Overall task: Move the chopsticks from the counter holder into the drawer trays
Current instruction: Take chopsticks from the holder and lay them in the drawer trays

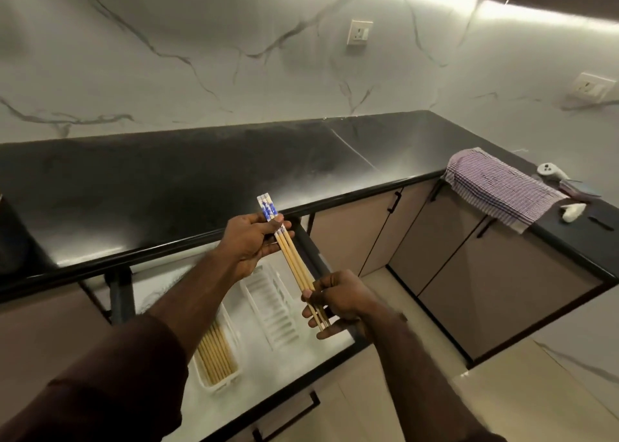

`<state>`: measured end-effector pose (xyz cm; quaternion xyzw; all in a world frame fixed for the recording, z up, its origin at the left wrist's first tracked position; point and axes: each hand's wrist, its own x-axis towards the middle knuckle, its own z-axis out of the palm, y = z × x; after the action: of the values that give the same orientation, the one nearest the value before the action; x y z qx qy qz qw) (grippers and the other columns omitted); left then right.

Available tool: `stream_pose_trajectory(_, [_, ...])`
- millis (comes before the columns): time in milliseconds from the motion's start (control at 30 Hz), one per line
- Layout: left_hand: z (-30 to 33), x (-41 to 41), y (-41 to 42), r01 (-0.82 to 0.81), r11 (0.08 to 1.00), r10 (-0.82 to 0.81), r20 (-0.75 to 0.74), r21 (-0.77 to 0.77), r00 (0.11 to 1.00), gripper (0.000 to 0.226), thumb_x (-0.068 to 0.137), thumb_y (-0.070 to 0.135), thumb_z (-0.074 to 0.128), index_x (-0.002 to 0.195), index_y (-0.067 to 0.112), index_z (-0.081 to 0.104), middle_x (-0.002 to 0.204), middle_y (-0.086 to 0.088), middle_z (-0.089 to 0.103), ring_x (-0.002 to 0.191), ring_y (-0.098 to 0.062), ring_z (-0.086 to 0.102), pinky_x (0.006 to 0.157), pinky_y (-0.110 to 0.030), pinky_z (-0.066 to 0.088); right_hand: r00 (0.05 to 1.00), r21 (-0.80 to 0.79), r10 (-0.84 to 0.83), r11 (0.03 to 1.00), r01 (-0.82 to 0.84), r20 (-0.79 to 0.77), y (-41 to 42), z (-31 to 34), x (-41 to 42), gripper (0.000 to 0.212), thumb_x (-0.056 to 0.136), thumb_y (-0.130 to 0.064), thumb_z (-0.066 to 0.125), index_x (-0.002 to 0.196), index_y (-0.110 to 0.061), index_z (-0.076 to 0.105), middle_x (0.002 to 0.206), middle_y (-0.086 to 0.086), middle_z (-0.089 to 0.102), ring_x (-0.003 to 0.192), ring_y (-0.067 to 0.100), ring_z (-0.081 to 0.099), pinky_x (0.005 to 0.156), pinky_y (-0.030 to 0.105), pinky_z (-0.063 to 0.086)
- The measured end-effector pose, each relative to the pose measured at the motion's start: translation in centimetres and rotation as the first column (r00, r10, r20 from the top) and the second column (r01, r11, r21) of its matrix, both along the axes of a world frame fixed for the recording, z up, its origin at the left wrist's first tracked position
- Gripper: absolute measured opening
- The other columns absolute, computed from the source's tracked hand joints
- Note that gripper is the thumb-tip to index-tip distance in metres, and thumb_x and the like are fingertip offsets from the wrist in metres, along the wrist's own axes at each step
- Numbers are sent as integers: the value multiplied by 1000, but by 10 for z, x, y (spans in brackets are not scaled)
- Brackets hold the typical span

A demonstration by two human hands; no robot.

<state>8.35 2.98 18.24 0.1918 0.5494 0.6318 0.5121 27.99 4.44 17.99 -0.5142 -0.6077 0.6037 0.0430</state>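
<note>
A small bundle of wooden chopsticks (294,260) with blue-and-white patterned tops is held in the air above the open drawer (301,361). My left hand (251,240) pinches the patterned top end, thumb on top. My right hand (338,299) grips the thin lower ends. Below them two white trays lie in the drawer: the left tray (217,354) holds several plain chopsticks, the right ribbed tray (271,307) looks empty. The counter holder is not in view.
The black counter (201,173) runs across the frame and turns a corner at the right. A purple checked cloth (499,187) hangs over its edge there, beside a white controller (552,171) and a small white object (573,211). Closed cabinet doors stand below.
</note>
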Motion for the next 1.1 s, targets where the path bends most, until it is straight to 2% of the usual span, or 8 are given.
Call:
stream_pose_trajectory(233, [-56,-28,52,-8,991,11,20,-133,1000,15,93,8,59,107,4,64,90,-12,74,76,-21,76,66,-34,63,996,-59,-8,998,13,85,55,-53,-32,16,93,-19,64,96,-5,71,89,13,75,71,18,71,57,35,61])
stream_pose_trajectory(400, [-117,-35,66,5,961,-38,-115,-277,993,23,94,2,57,114,-6,60,103,-22,68,95,-32,69,86,-43,58,987,-134,33,991,-11,158,78,-110,-47,13,92,-5,57,97,-2,69,87,15,73,68,20,71,63,42,62])
stream_pose_trajectory(500, [-148,-36,66,6,946,-73,-196,-325,978,21,90,-5,58,110,0,61,107,-23,67,100,-35,67,83,-40,58,976,-162,49,987,-14,214,88,-145,-57,14,89,-3,57,94,0,70,77,13,71,62,21,68,61,44,62])
stream_pose_trajectory(600, [-176,-36,64,50,920,-194,-342,-388,920,38,88,-3,58,123,13,54,111,-9,64,106,-27,63,91,-45,55,966,-192,42,981,8,254,90,-171,-63,14,85,-2,58,91,-1,71,76,12,72,59,22,68,57,43,62])
stream_pose_trajectory(700, [-201,-36,66,76,894,-303,-472,-441,828,65,91,3,58,147,24,32,118,1,62,105,-19,63,85,-32,57,962,-196,23,980,32,272,91,-195,-71,11,83,-6,61,86,-4,72,73,11,72,55,22,66,54,44,61])
stream_pose_trajectory(833, [-230,-36,68,62,834,-470,-645,-549,602,82,90,4,57,156,17,11,129,-11,60,113,-25,61,93,-33,53,955,-171,18,985,34,295,87,-219,-79,8,83,-11,65,80,-8,72,69,8,73,50,19,66,50,42,60])
stream_pose_trajectory(967, [-252,-35,66,-38,765,-625,-755,-643,199,67,89,17,57,151,21,30,146,-11,44,131,-29,42,107,-40,39,938,-132,28,991,19,345,80,-235,-84,11,81,-15,64,71,-15,70,61,2,72,45,13,67,44,40,59])
stream_pose_trajectory(1100, [-259,-32,63,-66,749,-661,-750,-659,-7,55,90,26,57,143,25,42,155,-11,29,144,-30,19,115,-46,18,916,-82,50,996,-19,398,76,-246,-83,8,82,-21,68,76,-16,70,67,2,73,54,15,71,47,41,60])
